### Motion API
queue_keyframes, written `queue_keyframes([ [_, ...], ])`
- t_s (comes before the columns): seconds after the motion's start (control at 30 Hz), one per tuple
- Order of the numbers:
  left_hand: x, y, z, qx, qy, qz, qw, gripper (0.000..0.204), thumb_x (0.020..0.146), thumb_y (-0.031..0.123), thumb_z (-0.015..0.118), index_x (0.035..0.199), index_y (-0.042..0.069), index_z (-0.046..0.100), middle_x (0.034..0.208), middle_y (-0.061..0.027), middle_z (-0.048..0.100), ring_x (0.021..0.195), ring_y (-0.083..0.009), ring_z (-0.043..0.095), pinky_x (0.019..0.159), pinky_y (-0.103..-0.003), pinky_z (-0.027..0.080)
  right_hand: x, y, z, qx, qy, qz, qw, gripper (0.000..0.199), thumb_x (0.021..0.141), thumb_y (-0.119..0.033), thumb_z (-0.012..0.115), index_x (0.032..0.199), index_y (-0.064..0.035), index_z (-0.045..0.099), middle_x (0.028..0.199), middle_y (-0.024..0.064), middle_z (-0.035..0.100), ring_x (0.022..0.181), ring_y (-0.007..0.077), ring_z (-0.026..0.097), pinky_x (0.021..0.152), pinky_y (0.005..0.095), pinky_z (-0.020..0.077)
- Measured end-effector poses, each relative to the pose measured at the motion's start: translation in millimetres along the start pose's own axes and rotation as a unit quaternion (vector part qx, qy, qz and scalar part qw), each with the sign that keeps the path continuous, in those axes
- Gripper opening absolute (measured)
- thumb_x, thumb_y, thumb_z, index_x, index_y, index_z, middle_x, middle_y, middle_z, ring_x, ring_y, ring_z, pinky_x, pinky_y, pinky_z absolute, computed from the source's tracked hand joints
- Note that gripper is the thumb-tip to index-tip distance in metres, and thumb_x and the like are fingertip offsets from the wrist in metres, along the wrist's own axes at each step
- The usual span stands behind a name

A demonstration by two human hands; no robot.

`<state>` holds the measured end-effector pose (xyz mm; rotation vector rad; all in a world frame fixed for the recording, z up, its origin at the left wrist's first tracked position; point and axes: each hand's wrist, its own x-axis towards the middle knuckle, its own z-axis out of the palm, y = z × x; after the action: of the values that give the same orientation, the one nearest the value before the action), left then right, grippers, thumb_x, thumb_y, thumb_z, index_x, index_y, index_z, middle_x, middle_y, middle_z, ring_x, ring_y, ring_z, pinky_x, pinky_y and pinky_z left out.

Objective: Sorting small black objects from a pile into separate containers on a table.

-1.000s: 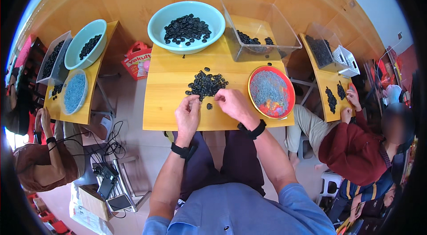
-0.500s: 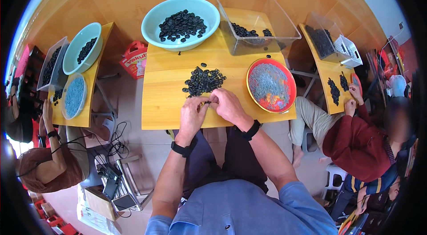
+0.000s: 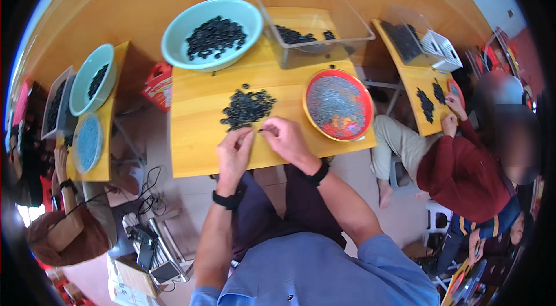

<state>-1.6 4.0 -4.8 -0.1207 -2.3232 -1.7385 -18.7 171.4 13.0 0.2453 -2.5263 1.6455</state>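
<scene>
Over the near part of the yellow table point(image 3: 197, 149), my two hands are slightly apart. My right hand point(image 3: 285, 139) pinches a small dark piece point(image 3: 262, 130) at its fingertips; most of it is hidden. The fingers of my left hand point(image 3: 234, 152) are closed in a pinch, and whether anything is in them does not show. Just beyond both hands lies a pile of small black parts point(image 3: 249, 108), some with holes through them. Right of the pile, a round red tray with a yellow rim point(image 3: 370, 110) holds many thin grey metal pieces point(image 3: 335, 97).
At the back stand a pale green basin point(image 3: 174, 45) of black parts and a clear plastic bin point(image 3: 313, 60) with more. Side tables point(image 3: 119, 109) on both sides bear similar containers, where other people point(image 3: 463, 173) work. Cables point(image 3: 153, 202) lie on the floor at left.
My hands have drawn apart from each other, the small dark piece staying at my right fingertips. The whole view has shifted, so the table appears further left.
</scene>
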Motion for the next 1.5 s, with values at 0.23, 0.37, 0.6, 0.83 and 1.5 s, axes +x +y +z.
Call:
queue_keyframes([
  [0.23,8,-8,-19,-0.184,-0.113,-0.113,0.97,0.015,0.095,0.005,0.064,0.106,-0.004,0.07,0.083,-0.0061,0.071,0.071,-0.009,0.064,0.063,-0.021,0.049,-12,-19,9,-0.158,0.059,-0.238,0.957,0.012,0.079,-0.005,0.07,0.087,-0.0088,0.062,0.074,0.0084,0.063,0.067,0.0282,0.065,0.059,0.0401,0.0506],
  [0.37,9,-9,-16,-0.195,-0.122,-0.13,0.964,0.015,0.092,0.002,0.068,0.105,-0.003,0.07,0.086,-0.0061,0.072,0.075,-0.0101,0.066,0.067,-0.022,0.051,-15,-15,6,-0.178,0.072,-0.263,0.946,0.012,0.08,-0.005,0.07,0.087,-0.0094,0.061,0.072,0.0071,0.062,0.067,0.0267,0.065,0.059,0.0397,0.0502],
  [0.6,3,-12,-15,-0.177,-0.078,-0.145,0.97,0.014,0.087,-0.002,0.073,0.101,-0.001,0.071,0.087,0.0001,0.069,0.076,-0.0042,0.06,0.071,-0.02,0.049,-21,-24,-28,-0.144,0.075,-0.164,0.973,0.01,0.081,-0.007,0.07,0.089,-0.0077,0.065,0.08,0.0097,0.067,0.073,0.0293,0.067,0.062,0.0398,0.0518],
  [0.83,2,-12,-14,-0.163,-0.081,-0.136,0.974,0.012,0.087,-0.002,0.072,0.099,0.001,0.072,0.083,0.0044,0.065,0.075,-0.0022,0.056,0.07,-0.019,0.046,-14,0,-164,-0.386,0.045,0.046,0.92,0.005,0.081,-0.01,0.067,0.083,-0.0062,0.067,0.081,0.0144,0.069,0.078,0.0342,0.068,0.069,0.0447,0.0528],
  [1.5,3,-5,-11,-0.128,-0.08,-0.129,0.98,0.012,0.088,-0.002,0.072,0.1,0.0,0.071,0.088,0.0015,0.067,0.078,-0.0044,0.059,0.074,-0.02,0.048,-8,37,-175,-0.336,0.074,0.03,0.938,0.008,0.078,-0.01,0.069,0.084,-0.0051,0.067,0.083,0.0141,0.069,0.081,0.0333,0.067,0.072,0.0452,0.0518],
])
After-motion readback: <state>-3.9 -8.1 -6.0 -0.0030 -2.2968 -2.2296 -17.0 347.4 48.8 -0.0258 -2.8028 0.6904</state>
